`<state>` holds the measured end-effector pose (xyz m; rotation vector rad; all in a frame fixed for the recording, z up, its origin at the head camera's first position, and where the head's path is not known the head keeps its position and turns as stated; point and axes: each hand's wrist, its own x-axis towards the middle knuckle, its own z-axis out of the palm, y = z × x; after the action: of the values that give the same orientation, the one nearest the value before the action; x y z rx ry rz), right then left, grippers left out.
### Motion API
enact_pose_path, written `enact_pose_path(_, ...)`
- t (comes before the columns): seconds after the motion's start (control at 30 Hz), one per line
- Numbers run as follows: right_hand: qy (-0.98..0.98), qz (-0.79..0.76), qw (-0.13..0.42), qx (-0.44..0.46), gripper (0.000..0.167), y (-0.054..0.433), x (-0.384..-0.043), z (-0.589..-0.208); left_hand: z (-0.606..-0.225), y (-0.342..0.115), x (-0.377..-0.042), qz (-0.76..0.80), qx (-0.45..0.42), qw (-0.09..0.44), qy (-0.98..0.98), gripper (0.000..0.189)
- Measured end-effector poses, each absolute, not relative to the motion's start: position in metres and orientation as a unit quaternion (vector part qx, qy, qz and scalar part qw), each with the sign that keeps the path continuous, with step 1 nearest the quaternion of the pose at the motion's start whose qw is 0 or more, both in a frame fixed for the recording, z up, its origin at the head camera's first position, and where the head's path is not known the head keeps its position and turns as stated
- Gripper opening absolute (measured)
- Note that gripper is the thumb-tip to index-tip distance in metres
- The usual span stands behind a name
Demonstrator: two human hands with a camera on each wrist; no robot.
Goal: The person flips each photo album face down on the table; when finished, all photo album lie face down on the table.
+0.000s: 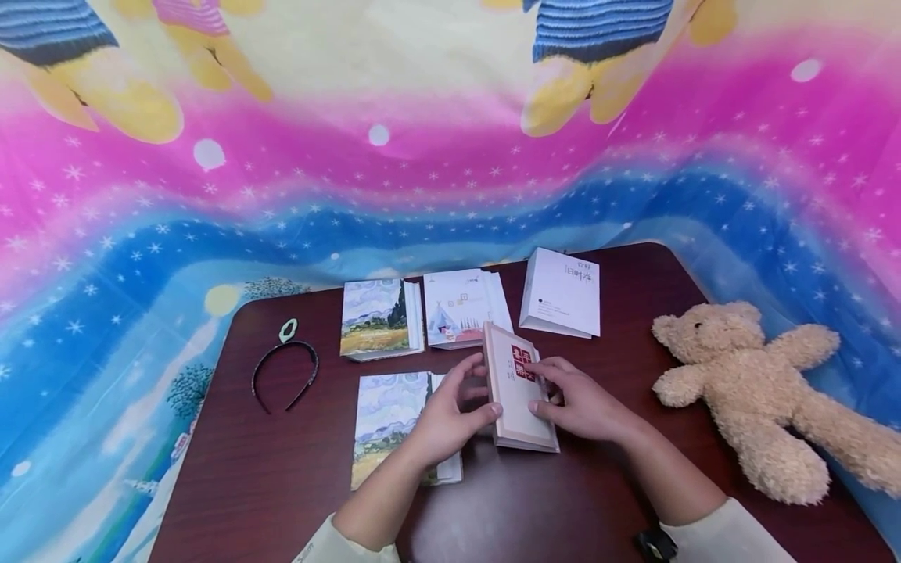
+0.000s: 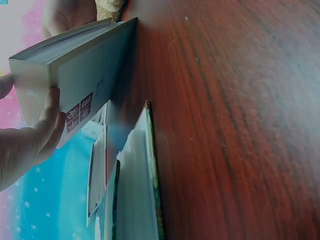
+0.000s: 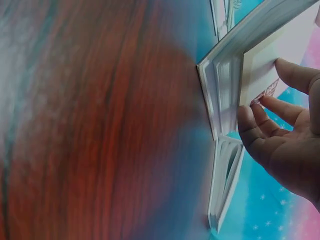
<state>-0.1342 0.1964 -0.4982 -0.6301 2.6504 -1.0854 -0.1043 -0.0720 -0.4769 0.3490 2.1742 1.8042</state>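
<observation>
A thick cream book with red character squares on its cover stands tilted between the two hands. My left hand grips it at the spine, the thumb near the front and the fingers farther along. In the left wrist view the spine and printed cover of the book face that hand's fingers. From the other side, my right hand holds the book, with curled fingertips and thumb at the cover. The right wrist view shows the right hand at the cover's edge; whether the cover is lifted I cannot tell.
Landscape-covered books lie at the back and beside the left forearm. A tent-picture book and a white book lie along the rear of the table. A headband, green hair clip and teddy bear flank them.
</observation>
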Motion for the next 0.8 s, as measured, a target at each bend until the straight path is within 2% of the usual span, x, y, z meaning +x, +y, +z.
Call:
enact_pose_path(0.3, 0.871, -0.427, 0.117, -0.214, 0.06, 0.193, -0.132, -0.494, -0.467, -0.068, -0.103, 0.637, 0.112, 0.157, 0.746, 0.078)
enact_pose_path(0.57, 0.851, -0.468, 0.098, -0.219, 0.062, 0.186, -0.129, -0.48, -0.465, -0.062, -0.103, 0.642, 0.117, 0.149, 0.743, 0.08)
enact_pose_path(0.8, 0.84, -0.484, 0.087, -0.231, 0.055, 0.182, -0.127, -0.471, -0.463, -0.059, -0.101, 0.66, 0.102, 0.15, 0.729, 0.083)
